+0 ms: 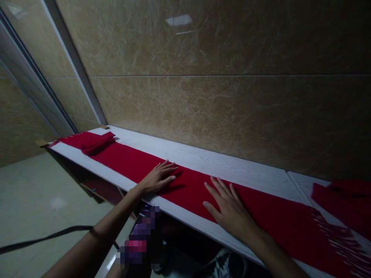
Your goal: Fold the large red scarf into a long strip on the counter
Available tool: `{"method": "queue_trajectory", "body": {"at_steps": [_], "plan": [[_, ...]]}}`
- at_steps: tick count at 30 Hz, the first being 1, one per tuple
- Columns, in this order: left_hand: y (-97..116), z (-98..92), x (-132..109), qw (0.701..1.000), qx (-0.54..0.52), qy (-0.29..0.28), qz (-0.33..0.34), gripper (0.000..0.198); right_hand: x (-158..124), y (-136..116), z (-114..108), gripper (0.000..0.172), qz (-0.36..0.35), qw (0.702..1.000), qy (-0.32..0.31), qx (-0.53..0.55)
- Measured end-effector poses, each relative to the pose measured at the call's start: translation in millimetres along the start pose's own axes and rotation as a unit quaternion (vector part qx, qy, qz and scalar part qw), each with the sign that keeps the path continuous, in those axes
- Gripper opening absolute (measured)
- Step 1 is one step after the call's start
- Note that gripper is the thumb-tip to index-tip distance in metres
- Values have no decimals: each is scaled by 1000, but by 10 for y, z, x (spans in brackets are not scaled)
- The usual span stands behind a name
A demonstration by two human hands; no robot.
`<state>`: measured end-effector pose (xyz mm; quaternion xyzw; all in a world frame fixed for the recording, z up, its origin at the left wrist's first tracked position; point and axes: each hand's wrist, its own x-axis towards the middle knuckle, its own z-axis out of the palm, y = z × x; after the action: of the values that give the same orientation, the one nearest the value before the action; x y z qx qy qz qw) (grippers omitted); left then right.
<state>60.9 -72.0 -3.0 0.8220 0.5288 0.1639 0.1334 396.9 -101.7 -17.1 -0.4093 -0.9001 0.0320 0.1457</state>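
Observation:
A long red scarf (191,189) with fringed ends lies stretched along a narrow white shelf top (174,150). My left hand (158,177) rests flat near the scarf's middle, fingers spread toward the wall. To the right of it, my right hand (227,206) is over the scarf with its fingers apart, and I cannot tell whether every fingertip touches. Neither hand grips anything. Near the far left end, a folded red piece of cloth (98,143) sits on top of the scarf. The right end's fringe (344,239) spreads near the lower right corner.
Another crumpled red cloth (344,200) lies at the right against the tiled wall (232,108). Below the white top are dark open compartments (101,189). A pixelated patch (139,239) and a dark strap (58,233) show at lower left, above the pale floor (34,200).

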Motion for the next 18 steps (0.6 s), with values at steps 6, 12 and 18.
{"method": "queue_trajectory", "body": {"at_steps": [6,12,18], "plan": [[29,-1,-22,999,-10,44,-12,67,-14,-58,-92,72,31,997,-50,-57],[-17,20,-22,996,-23,79,-25,74,-8,10,-218,70,57,993,-65,-82],[-11,22,-43,994,-41,97,-34,73,-70,115,-98,71,2,997,-5,-79]]}}
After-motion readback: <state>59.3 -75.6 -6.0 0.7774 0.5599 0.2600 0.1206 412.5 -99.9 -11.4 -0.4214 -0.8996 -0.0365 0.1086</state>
